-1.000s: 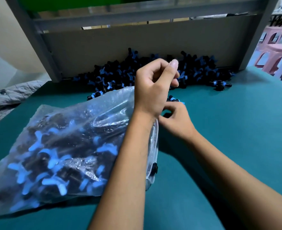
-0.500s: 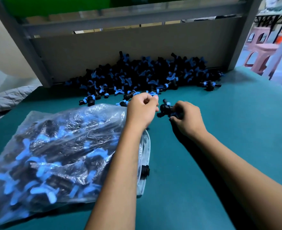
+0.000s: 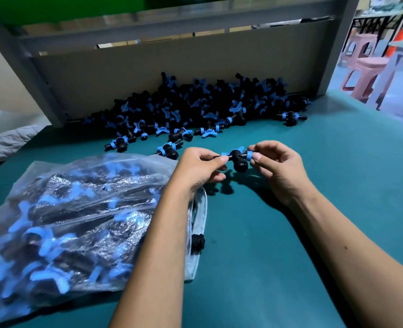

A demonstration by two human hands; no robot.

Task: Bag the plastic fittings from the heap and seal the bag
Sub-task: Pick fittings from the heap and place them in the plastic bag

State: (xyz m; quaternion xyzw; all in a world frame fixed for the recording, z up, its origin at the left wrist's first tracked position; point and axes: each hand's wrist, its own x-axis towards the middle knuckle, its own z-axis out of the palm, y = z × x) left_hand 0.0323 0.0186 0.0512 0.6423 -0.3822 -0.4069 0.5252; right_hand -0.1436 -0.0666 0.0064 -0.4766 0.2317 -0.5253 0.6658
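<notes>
A clear plastic bag (image 3: 77, 216) full of black and blue fittings lies on the teal table at the left, its mouth toward the right under my left forearm. One black fitting (image 3: 238, 158) with blue rings hangs just above the table between both hands. My left hand (image 3: 201, 169) pinches its left end, and my right hand (image 3: 278, 166) pinches its right end at a blue ring. The heap of fittings (image 3: 195, 107) lies beyond, against the grey back panel.
Several loose fittings (image 3: 168, 149) lie scattered between heap and bag. One black fitting (image 3: 197, 241) sits at the bag's mouth. The teal table (image 3: 338, 174) stretches to the right. A grey frame post (image 3: 335, 43) stands back right; pink stools (image 3: 364, 67) are beyond it.
My left hand came down from above the bag to the fitting. My right hand lifted the fitting off the table, and both hands now pinch it at its ends.
</notes>
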